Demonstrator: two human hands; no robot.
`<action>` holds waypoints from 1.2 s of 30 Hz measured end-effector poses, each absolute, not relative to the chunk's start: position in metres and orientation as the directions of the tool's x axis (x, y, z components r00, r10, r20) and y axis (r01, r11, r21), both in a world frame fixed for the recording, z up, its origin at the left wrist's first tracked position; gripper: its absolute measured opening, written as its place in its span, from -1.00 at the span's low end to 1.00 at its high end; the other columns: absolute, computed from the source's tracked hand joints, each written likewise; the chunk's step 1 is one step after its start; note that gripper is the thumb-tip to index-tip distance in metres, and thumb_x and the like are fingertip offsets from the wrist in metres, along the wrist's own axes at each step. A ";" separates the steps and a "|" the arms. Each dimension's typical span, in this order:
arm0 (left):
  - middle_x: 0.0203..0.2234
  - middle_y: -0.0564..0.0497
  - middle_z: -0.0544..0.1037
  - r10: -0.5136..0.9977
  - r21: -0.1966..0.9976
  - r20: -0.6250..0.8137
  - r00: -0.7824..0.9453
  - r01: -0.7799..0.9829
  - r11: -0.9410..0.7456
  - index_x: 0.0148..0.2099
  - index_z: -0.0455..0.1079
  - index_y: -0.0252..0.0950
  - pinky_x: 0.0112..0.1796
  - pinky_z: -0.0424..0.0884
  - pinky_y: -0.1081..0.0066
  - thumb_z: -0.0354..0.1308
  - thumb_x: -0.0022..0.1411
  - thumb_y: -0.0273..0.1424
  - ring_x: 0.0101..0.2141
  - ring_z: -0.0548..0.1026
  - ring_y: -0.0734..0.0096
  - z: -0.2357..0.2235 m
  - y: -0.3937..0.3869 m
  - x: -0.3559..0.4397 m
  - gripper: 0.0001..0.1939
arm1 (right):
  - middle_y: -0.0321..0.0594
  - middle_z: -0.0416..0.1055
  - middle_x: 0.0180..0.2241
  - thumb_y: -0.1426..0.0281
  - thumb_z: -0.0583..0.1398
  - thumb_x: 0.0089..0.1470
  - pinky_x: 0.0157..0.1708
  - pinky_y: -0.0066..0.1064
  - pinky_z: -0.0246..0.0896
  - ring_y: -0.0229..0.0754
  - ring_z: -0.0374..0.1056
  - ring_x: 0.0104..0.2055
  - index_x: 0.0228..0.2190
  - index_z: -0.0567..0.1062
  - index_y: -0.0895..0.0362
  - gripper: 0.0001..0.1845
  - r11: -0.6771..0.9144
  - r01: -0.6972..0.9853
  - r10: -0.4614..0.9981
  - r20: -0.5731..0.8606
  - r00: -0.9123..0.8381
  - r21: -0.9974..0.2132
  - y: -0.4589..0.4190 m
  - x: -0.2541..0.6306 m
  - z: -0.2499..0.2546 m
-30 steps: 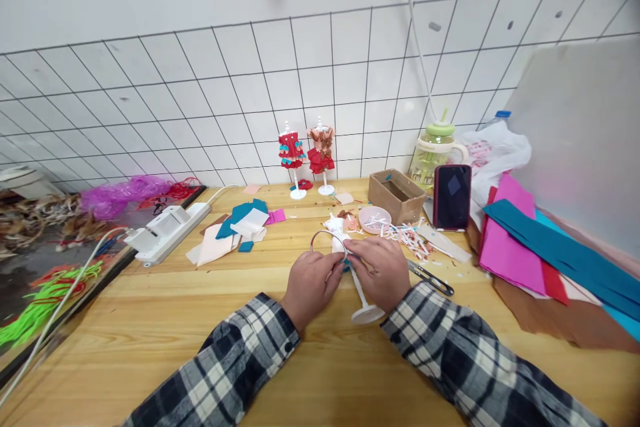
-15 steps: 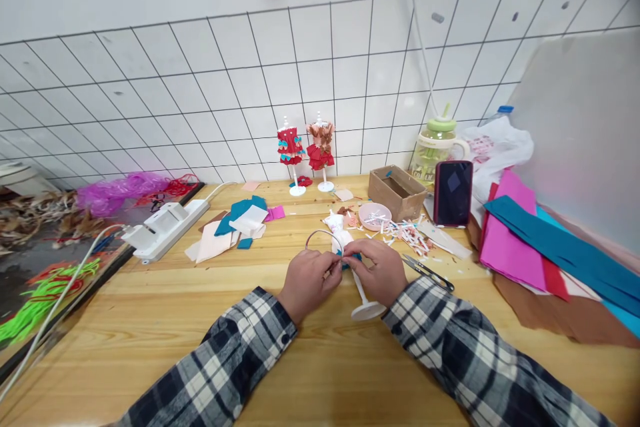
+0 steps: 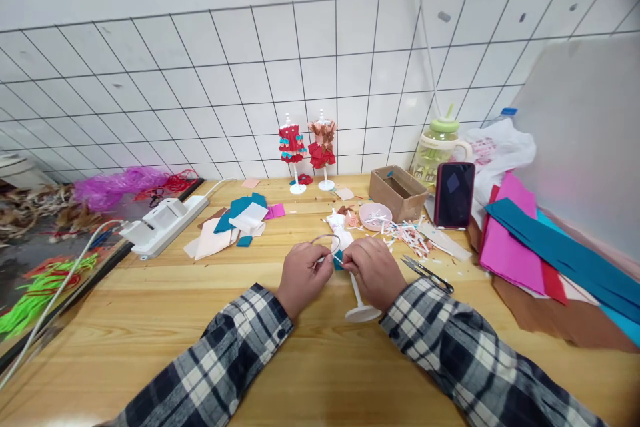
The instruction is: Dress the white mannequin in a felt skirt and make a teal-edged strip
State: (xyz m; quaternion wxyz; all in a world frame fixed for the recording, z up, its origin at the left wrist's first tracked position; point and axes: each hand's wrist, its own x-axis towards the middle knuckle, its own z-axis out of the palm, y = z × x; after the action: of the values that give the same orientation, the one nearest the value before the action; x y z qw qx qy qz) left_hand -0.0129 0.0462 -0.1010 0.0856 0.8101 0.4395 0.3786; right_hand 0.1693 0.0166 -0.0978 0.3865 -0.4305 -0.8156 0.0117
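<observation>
Head view, left hand (image 3: 305,277), right hand (image 3: 374,270), white strip (image 3: 337,258) pinched between

Snips (image 3: 431,275) lie right of the mannequin (image 3: 342,232), before the box (image 3: 411,205).

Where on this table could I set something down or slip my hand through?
Bare wood shows at the front left, between the power strip and left sleeve, and between that sleeve and the right sleeve, nearer than the white stand. The right side is crowded: pink dish, cut strips, cardboard box, phone, snips, coloured sheets.
</observation>
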 end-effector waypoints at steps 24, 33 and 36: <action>-0.28 0.01 0.47 0.819 0.430 0.409 0.402 0.707 -0.561 -0.29 0.53 -0.16 -0.18 0.12 0.20 0.08 0.27 -0.17 -0.18 0.32 0.25 -0.081 0.030 -0.014 -0.74 | -0.29 0.30 -0.44 0.30 0.05 0.19 -0.34 -0.38 0.11 -0.21 0.22 -0.35 -0.44 0.32 0.11 -0.80 0.470 0.467 0.882 0.413 -0.225 -0.749 0.027 0.179 -0.102; -0.42 0.00 0.49 0.772 0.525 0.462 0.436 0.568 -0.634 -0.42 0.51 -0.20 -0.20 0.23 0.23 0.15 0.21 -0.27 -0.28 0.34 0.30 -0.085 0.027 -0.011 -0.79 | -0.31 0.34 -0.47 0.37 0.12 0.10 -0.37 -0.38 0.13 -0.22 0.25 -0.39 -0.46 0.37 0.11 -0.88 0.427 0.505 0.901 0.400 -0.167 -0.750 0.025 0.172 -0.103; -0.43 -0.01 0.50 0.766 0.611 0.471 0.437 0.465 -0.641 -0.43 0.51 -0.21 -0.21 0.28 0.26 0.13 0.22 -0.28 -0.29 0.37 0.31 -0.085 0.026 -0.012 -0.77 | -0.32 0.35 -0.51 0.40 0.17 0.03 -0.41 -0.39 0.12 -0.22 0.25 -0.43 -0.49 0.40 0.10 -0.92 0.383 0.594 0.911 0.395 -0.118 -0.707 0.025 0.173 -0.102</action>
State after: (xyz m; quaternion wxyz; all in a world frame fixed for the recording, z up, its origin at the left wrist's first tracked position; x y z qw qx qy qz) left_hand -0.0120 0.0255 -0.0847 0.1999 0.8237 0.3736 0.3768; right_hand 0.1732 0.0251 -0.1023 0.4118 -0.5209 -0.7226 0.1924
